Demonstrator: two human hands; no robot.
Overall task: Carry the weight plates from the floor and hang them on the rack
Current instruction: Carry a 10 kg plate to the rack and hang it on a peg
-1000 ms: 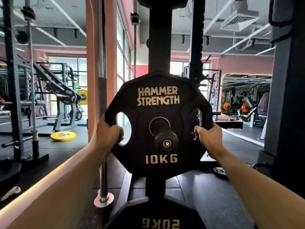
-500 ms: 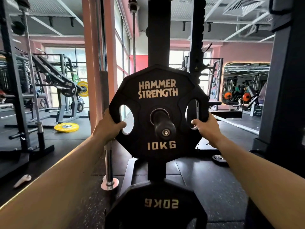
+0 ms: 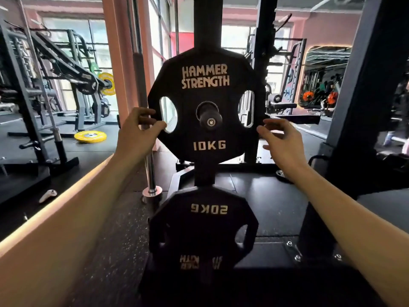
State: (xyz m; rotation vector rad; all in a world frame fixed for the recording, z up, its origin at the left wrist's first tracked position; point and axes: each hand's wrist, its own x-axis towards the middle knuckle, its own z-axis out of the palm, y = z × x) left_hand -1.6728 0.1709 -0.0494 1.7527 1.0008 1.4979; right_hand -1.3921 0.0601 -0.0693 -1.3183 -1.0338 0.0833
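Nearest, a 20KG plate is hung low on the rack. Above it the 10KG plate is seated on its peg, flat face toward the viewer. The left hand and right hand are held loosely spread at its side edges, gripping nothing; the left fingertips may touch. Beyond, a yellow plate is seen on the floor at the left, past the upright bar.

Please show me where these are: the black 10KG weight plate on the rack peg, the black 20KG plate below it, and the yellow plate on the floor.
Black 10KG weight plate (image 3: pixel 205 149), head view, lower face.
Black 20KG plate (image 3: pixel 203 229), head view, middle face.
Yellow plate (image 3: pixel 90 136), head view, top face.
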